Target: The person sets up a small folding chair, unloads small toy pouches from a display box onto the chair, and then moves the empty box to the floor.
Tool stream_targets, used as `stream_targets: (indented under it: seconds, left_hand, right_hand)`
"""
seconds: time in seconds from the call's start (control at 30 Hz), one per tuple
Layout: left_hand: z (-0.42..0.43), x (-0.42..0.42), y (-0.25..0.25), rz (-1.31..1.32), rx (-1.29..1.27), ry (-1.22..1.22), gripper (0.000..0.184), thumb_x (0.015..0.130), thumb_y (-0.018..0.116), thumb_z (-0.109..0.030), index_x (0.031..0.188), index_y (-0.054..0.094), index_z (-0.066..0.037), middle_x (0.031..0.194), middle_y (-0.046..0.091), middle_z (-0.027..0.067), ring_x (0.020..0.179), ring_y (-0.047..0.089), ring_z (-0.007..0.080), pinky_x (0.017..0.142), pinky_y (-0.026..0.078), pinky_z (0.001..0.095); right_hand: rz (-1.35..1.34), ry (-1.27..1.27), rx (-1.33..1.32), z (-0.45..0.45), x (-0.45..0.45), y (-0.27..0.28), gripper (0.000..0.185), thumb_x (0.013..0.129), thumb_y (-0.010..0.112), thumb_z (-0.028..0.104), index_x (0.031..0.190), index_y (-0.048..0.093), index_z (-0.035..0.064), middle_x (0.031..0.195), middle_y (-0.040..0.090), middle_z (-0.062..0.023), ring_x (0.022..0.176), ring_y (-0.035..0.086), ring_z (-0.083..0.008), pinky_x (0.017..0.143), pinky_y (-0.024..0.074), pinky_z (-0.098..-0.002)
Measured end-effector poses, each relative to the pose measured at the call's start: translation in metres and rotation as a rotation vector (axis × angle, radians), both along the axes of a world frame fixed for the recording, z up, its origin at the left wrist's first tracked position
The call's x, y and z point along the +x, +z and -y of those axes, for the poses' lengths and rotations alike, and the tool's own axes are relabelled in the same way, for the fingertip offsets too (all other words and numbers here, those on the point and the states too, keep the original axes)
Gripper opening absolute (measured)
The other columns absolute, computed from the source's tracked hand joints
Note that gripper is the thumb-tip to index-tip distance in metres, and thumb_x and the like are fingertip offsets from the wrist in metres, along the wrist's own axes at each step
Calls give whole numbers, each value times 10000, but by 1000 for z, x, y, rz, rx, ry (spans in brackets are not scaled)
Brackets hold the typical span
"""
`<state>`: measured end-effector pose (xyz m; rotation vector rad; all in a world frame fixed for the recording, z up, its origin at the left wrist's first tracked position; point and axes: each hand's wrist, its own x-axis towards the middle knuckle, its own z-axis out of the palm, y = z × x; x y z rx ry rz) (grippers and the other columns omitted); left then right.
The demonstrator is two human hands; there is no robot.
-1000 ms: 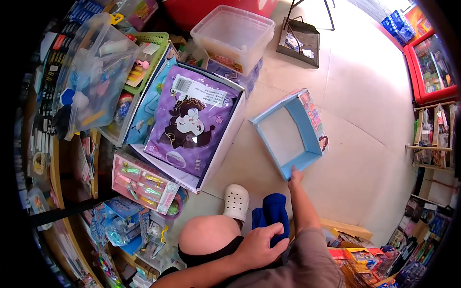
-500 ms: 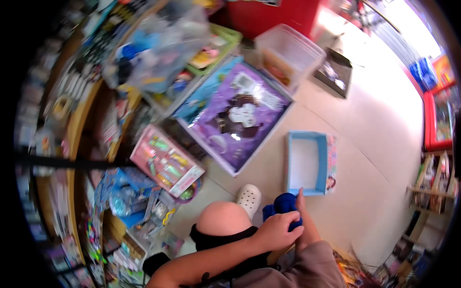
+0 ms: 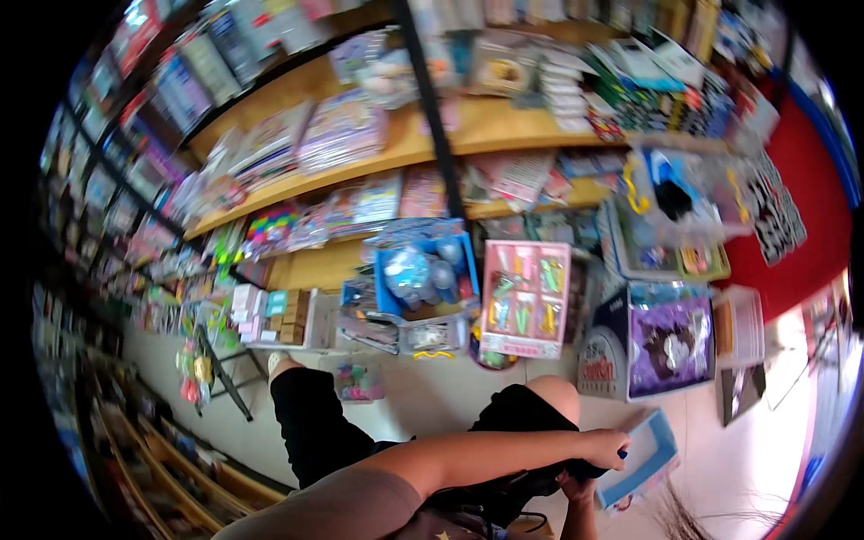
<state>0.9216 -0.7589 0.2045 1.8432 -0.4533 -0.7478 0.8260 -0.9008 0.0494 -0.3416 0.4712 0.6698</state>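
Observation:
At the lower right, both my hands are closed around a dark blue bundle (image 3: 585,469) that looks soft, mostly hidden by the fingers. My left hand (image 3: 605,446) lies over it from above, its arm stretched across my lap. My right hand (image 3: 577,487) grips it from below. Just beyond my hands stands an open light blue box (image 3: 621,491) on the floor, partly covered by them.
A pink boxed set (image 3: 525,301) and a carton with a purple package (image 3: 670,346) stand ahead. A blue bin (image 3: 471,270) of wrapped goods sits by the shelves (image 3: 504,130). A folding stool (image 3: 225,382) is at left, a clear tub (image 3: 745,328) at right.
My view has swung left toward the shelves, so the light blue box and my hands now appear farther right. The dark blue bundle stays in both hands and shows less.

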Motion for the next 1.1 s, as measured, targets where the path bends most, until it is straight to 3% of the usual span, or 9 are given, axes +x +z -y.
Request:
stream_targets:
  seconds: [0.13,0.37,0.43,0.53,0.6,0.67,0.8,1.0,1.1]
  left_hand:
    - [-47,0,-9,109,-98,131,458,629,725,-251,972,572,11,915,616,181,861,597,288,737,467,358]
    - [-152,-37,34,45,-405,464,368,747,685,-209,1018,579,17,934,606,103,883,555,178,789,431,299]
    - [-199,-52,54,86,-381,467,319,792,655,-212,1000,590,22,916,612,97,845,555,170,763,437,298]
    - [-248,-70,11,362,-563,596,292,833,624,-237,948,593,29,876,607,103,781,535,162,709,433,316]
    - [-304,-109,38,210,-239,570,325,845,611,-293,908,592,25,852,597,115,797,544,162,704,429,324]
    - [-335,-138,-6,321,-228,682,328,876,587,-320,941,588,2,823,605,112,745,552,179,668,434,358]
    - [-402,-218,-31,157,228,688,469,878,525,-457,879,610,4,758,585,210,704,576,348,656,448,414]
    - [-458,-281,-72,-20,554,613,376,852,554,-382,909,647,-22,860,637,194,816,613,358,723,466,442]
    - [-468,-279,-73,-142,621,461,327,850,564,-340,946,644,-38,938,638,186,889,611,360,769,467,445]
  right_hand:
    - [195,41,-189,-20,8,33,535,844,503,473,1247,467,123,1234,533,-116,1075,558,-291,795,497,-547]
    - [198,-192,-214,-49,67,102,552,877,471,364,1314,411,32,1306,476,-124,1193,464,-288,1016,365,-465]
    - [655,-1,-103,-53,97,108,525,895,427,343,1316,410,30,1330,447,-155,1229,422,-315,1060,299,-487]
    - [708,31,-131,-132,107,176,509,887,420,363,1282,460,45,1249,527,-135,1150,501,-313,1011,369,-483]
    - [682,107,-123,-171,108,193,528,874,451,370,1287,455,41,1250,527,-131,1136,513,-306,1005,379,-469]
    - [631,192,-169,-211,105,178,558,849,500,389,1299,451,62,1247,532,-123,1118,528,-294,983,403,-448]
    - [356,449,-470,-324,62,184,458,820,595,332,1192,539,71,1111,609,-104,978,591,-270,850,489,-412]
    - [201,845,-396,-425,11,136,280,876,560,253,1090,591,76,1035,635,-58,919,611,-211,810,498,-334]
    - [430,960,-608,-430,8,100,313,893,545,227,1151,549,51,1047,628,-71,928,612,-213,824,494,-334]
